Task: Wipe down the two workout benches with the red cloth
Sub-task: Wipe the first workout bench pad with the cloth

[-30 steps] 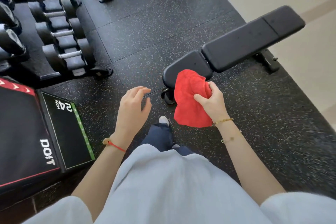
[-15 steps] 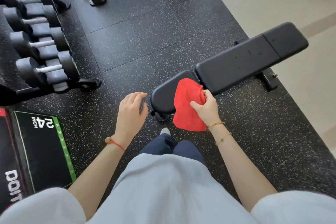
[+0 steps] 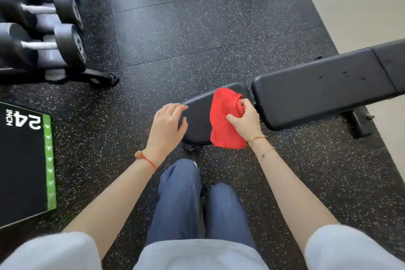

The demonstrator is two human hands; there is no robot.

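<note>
Cloth [image 3: 223,120] is being bunched in the right hand [image 3: 245,120] against the bench [image 3: 197,116] seat's end for wiping, while the left hand [image 3: 166,129], fingers loosely spread, is steadying that end.

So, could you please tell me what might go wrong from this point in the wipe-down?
1. The right hand grips the red cloth bunched, with much of it hanging off the black padded bench seat, so a wipe may clean only a narrow strip.
2. The gap before the long black back pad could snag the cloth or get skipped.
3. The left hand sits at the seat's end, in the wiping path.
</note>
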